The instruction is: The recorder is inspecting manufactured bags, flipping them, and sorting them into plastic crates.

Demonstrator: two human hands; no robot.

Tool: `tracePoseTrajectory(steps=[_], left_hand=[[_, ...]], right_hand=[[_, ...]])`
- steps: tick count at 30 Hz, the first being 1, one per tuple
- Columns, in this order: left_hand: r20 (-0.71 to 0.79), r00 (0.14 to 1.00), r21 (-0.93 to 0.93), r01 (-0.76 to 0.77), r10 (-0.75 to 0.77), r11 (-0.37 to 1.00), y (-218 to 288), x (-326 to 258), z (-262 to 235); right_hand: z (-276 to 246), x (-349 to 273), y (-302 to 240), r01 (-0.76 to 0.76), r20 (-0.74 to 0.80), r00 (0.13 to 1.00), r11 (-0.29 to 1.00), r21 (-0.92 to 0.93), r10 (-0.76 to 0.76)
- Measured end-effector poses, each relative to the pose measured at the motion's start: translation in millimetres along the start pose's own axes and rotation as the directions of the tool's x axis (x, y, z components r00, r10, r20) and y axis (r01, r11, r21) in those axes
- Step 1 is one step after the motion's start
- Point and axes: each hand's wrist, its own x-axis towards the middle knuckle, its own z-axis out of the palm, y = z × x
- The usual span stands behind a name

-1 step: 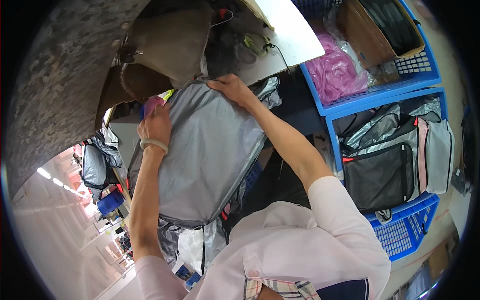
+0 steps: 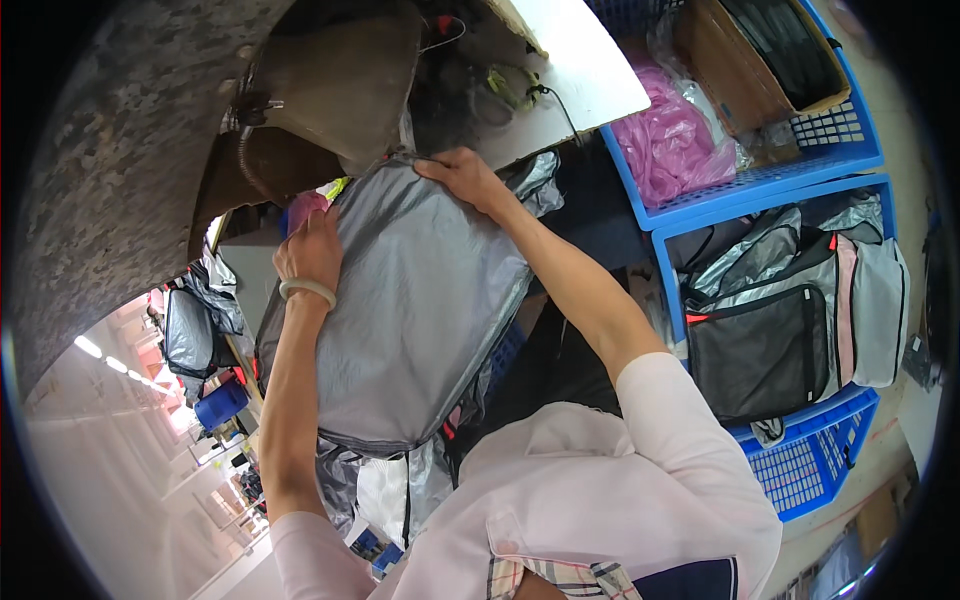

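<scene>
A large silver-grey bag [image 2: 400,320] of shiny fabric with dark edging hangs in front of my body, its upper end at a brown machine part [image 2: 340,80]. My left hand [image 2: 312,250], with a pale bangle at the wrist, is closed on the bag's left edge. Beside its fingers shows a bit of pink material [image 2: 308,205]; whether the fingers touch it I cannot tell. At the bag's top edge my right hand [image 2: 462,178] pinches the fabric, thumb toward the machine. Just what lies under the machine is hidden. Below the main panel hang more silver folds and a white piece [image 2: 382,492].
A mottled dark surface [image 2: 110,150] fills the upper left. To the right stand blue crates [image 2: 745,190], one with pink plastic and a cardboard box [image 2: 735,60], another with silver and black bags [image 2: 760,350]. A white tabletop [image 2: 585,75] juts out above my right arm.
</scene>
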Motion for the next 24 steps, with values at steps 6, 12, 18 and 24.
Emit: tracePoseTrajectory(steps=[6,12,18,24], left_hand=[[-0.052,0.998,0.025,-0.027,0.028,0.999,2.0,0.0,1.2],[-0.058,0.997,0.009,-0.045,0.046,0.999,9.3,3.1,0.6],[-0.059,0.995,0.020,-0.078,0.079,0.997,18.2,7.0,1.4],[-0.039,0.994,0.056,-0.103,0.106,0.993,23.7,11.5,3.7]], right_hand=[[-0.1,-1.2,4.6,0.194,-0.073,0.978,0.980,-0.049,-0.197],[-6.1,-3.5,6.9,0.155,-0.067,0.985,0.986,-0.056,-0.159],[-12.6,-10.7,8.2,0.174,-0.147,0.972,0.983,-0.064,-0.181],[-17.1,-14.1,10.0,0.163,-0.170,0.970,0.983,-0.081,-0.174]])
